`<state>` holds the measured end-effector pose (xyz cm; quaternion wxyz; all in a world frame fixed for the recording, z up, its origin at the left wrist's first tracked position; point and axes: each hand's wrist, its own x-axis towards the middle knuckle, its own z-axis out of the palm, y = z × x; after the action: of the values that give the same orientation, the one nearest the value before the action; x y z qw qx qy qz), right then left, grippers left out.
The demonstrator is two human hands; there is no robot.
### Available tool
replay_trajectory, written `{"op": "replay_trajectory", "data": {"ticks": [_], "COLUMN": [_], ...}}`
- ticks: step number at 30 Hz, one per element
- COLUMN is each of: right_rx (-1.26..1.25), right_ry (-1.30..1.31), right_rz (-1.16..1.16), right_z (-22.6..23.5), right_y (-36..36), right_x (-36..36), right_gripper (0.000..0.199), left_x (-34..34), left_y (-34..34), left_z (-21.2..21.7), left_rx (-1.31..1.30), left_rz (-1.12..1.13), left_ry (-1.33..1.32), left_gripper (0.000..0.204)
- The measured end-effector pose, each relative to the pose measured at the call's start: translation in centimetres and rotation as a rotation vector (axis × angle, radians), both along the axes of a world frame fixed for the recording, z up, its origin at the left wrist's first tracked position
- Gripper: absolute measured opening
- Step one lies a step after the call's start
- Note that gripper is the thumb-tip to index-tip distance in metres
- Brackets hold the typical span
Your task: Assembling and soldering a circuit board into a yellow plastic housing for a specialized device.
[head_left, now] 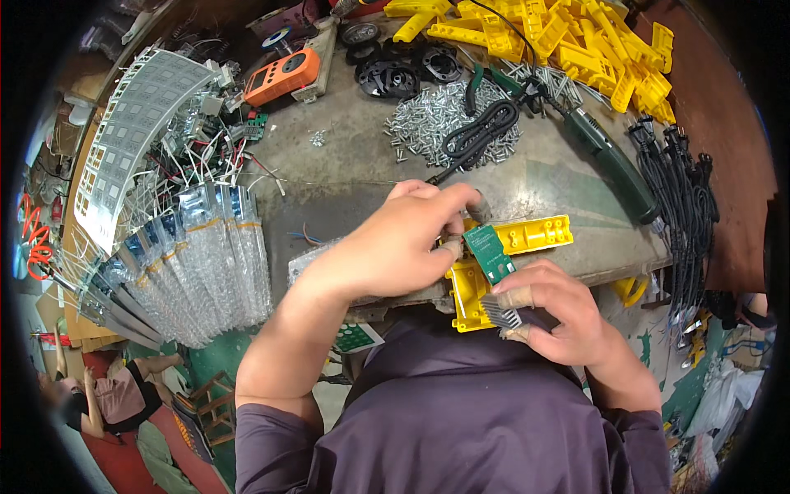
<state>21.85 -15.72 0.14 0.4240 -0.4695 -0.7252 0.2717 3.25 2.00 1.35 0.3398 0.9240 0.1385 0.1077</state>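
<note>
A yellow plastic housing, L-shaped like a handle and body, lies open at the table's front edge, its lower part jutting out toward me. My left hand is closed at the housing's left corner, thumb and fingertip pinched; exactly what lies between them is mostly covered. A black cord runs out from beyond that hand to a tied coil. Over the housing a green circuit board is tilted, with a finned grey heat sink beside its lower end. My right hand, fingertips wrapped in tape, grips the board and heat sink.
Beyond my hands lie a heap of screws, green-handled pliers and yellow shells. A dark green electric screwdriver and black cords are at right. Bubble-wrapped parts, wired boards and an orange meter occupy the left.
</note>
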Motion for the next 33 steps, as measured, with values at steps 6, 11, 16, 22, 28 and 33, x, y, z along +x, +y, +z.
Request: {"op": "replay_trajectory", "data": {"ticks": [6,11,16,22,28,33], "right_rx": [-0.030,-0.025,-0.018,-0.067,-0.116,-0.177], "right_ry": [0.033,0.019,0.041,0.059,0.106,0.228], "right_rz": [-0.004,0.009,-0.015,-0.021,-0.073,-0.087], "right_z": [0.2,0.2,-0.2,-0.2,-0.8,-0.7], "right_y": [-0.1,0.0,0.0,0.1,-0.1,-0.1], "right_x": [0.4,0.1,0.2,0.4,0.3,0.1], "right_gripper": [0.040,0.040,0.041,0.042,0.042,0.041], "left_x": [0.2,0.5,-1.5,-1.4,-0.7,-0.6], "left_y": [1.4,0.2,-2.6,-4.2,-3.3,-3.4], "left_z": [0.1,0.0,-1.6,-2.9,-4.2,-3.6], "left_rx": [-0.133,0.069,0.197,0.311,0.345,0.297], "left_rz": [0.032,0.174,0.090,0.072,0.046,0.039], "left_ry": [0.025,-0.051,-0.367,-0.347,-0.422,-0.411], "left_gripper": [0.049,0.042,0.051,0.058,0.058,0.058]}}
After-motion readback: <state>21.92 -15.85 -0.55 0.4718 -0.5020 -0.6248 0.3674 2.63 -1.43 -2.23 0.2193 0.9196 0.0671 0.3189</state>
